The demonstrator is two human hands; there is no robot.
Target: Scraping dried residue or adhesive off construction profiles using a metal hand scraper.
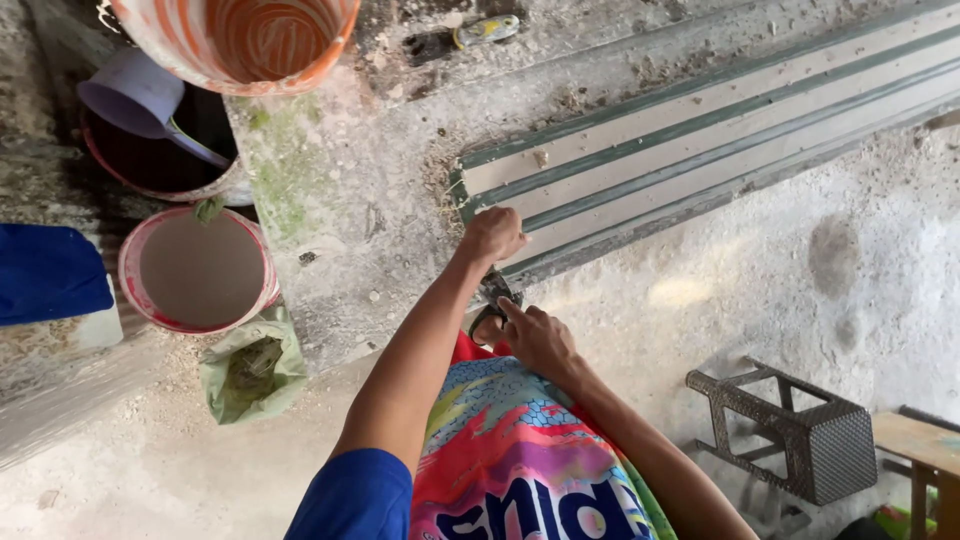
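Gripping the panel end, left hand closed; right hand pinches scissors; 3 buckets nearby.

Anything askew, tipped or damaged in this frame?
Yes. The woven stool at lower right lies tipped on its side, legs pointing left. The concrete floor is stained, with a green mossy patch and loose debris near the long green-and-cream panel. The left hand rests on the panel's end; the right hand grips a dark tool.

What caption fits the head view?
Left hand on a green-striped panel, right hand holding a dark tool, buckets nearby.
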